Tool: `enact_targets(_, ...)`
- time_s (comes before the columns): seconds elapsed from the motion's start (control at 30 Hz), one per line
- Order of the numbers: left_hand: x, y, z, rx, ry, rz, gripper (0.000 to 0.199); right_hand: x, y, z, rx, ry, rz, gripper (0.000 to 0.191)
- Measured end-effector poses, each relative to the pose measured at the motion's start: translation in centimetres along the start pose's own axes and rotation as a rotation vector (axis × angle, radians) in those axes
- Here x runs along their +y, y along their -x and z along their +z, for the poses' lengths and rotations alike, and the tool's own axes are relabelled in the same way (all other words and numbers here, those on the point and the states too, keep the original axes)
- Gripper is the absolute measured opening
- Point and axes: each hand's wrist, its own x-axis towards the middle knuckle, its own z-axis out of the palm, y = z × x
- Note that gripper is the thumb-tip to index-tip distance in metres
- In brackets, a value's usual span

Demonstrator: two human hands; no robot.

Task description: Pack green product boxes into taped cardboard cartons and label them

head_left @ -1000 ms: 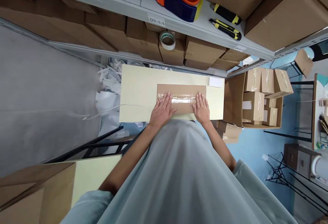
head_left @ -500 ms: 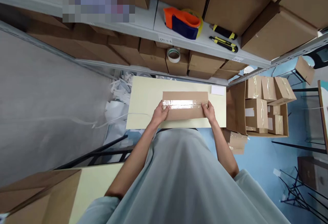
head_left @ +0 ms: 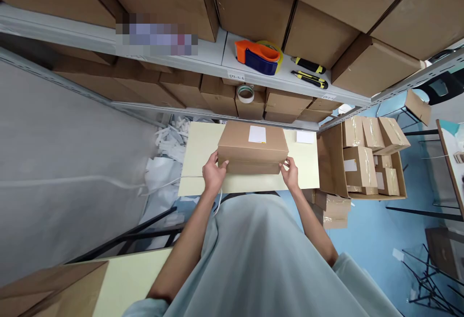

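Hands grip our cardboard box (head_left: pixel 253 147) at both ends, left hand (head_left: pixel 213 176) at nine o'clock, right hand (head_left: pixel 290 174) at three, above the bench (head_left: pixel 197 162). It seems stiff and fairly light; the ends suit holding.

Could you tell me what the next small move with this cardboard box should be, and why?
Probably set the cardboard box flat on the cream table. The left hand and right hand grip its ends, it sits tilted with the white label facing up, and bare tabletop lies under it.
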Motion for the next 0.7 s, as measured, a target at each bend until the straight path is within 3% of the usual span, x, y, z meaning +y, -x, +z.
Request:
enact_targets(0.2,-1.8,1.6,-0.1,-0.024,-0.059,-0.112,0.051,2.0,2.7,0.8,-0.008,-0.047,0.061,0.037)
enact_targets(0.33,-2.4,2.8,-0.2,-0.103,-0.088,-0.198,0.056,3.5,4.4,1.4,-0.028,-0.063,0.170,0.047)
enact_targets(0.5,-1.9,3.4,0.3,-0.258,0.105,-0.307,0.057,4.4,5.3,1.6,-0.041,-0.012,0.253,0.062)
enact_targets(0.7,-0.3,2.4,-0.2,-0.262,0.211,-0.346,0.051,4.2,5.3,1.2,-0.117,0.015,0.303,0.068)
